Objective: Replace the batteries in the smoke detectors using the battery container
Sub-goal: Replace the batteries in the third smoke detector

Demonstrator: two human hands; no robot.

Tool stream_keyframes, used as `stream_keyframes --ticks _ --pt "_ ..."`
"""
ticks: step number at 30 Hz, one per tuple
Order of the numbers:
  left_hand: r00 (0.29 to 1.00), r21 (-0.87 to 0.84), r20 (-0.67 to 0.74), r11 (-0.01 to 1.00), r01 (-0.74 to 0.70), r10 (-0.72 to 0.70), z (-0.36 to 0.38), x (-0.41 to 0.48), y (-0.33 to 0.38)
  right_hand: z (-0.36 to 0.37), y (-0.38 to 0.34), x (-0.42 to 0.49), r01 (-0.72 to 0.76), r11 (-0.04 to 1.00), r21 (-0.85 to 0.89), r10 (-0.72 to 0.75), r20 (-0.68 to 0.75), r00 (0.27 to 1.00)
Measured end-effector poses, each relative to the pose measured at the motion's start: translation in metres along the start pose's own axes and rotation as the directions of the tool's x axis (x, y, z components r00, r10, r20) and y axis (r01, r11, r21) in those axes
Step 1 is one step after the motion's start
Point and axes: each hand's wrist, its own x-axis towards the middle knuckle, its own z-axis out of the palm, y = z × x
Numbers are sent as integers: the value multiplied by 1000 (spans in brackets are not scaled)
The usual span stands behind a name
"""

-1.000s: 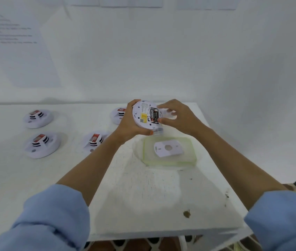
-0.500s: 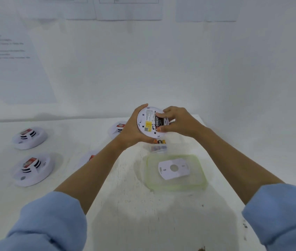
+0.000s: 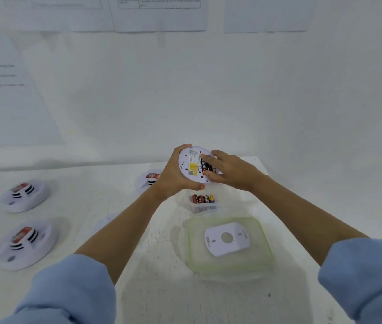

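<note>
The left hand (image 3: 173,176) grips the upturned smoke detector (image 3: 193,165) by its rim above the white table (image 3: 152,265), while the right hand (image 3: 230,170) presses fingers (image 3: 208,159) onto its battery (image 3: 205,166). The battery container (image 3: 202,204) sits below, beside the green-rimmed lid (image 3: 264,249).

The battery (image 3: 205,165) seated in the back of the held smoke detector (image 3: 192,164) reads "EVEREA" — the rest is hidden by fingers. A battery in the small container (image 3: 202,202) beyond the lid reads "READY". Wall papers are too blurred to read.
</note>
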Motion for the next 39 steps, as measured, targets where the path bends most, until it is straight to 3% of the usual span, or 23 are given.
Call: stream_keyframes --ticks 4,11,16,21,25,27,30,33,39 --pt "1000 -16 -10 1000 17 -17 1 1 -3 7 4 1 48 999 -2 -48 0 999" --pt "999 -13 -39 1000 22 -23 0 -3 -5 1 4 0 -38 991 130 36 16 999" --pt "1000 -32 -25 999 13 -14 1 -1 -3 -3 2 4 -175 837 519 181 39 983" --pt "1000 -21 -31 1000 -2 1 4 0 -5 -9 5 10 -237 801 549 206 119 971" --pt "998 1 -62 1000 -6 6 -5 -1 -7 -14 21 3 -337 716 611 350 103 931" --pt "997 15 -72 1000 -9 10 -8 -2 -8 -13 27 -2 -437 719 540 346 268 899" --pt "997 29 -78 999 -20 22 -7 -4 -9 0 19 -5 -472 843 258 307 489 816" --pt "997 26 -68 999 -25 27 -4 -6 -8 15 7 -4 -459 871 175 307 534 787" --pt "997 28 -65 999 -27 29 -2 -10 -9 23 5 -4 -537 814 221 310 616 724"
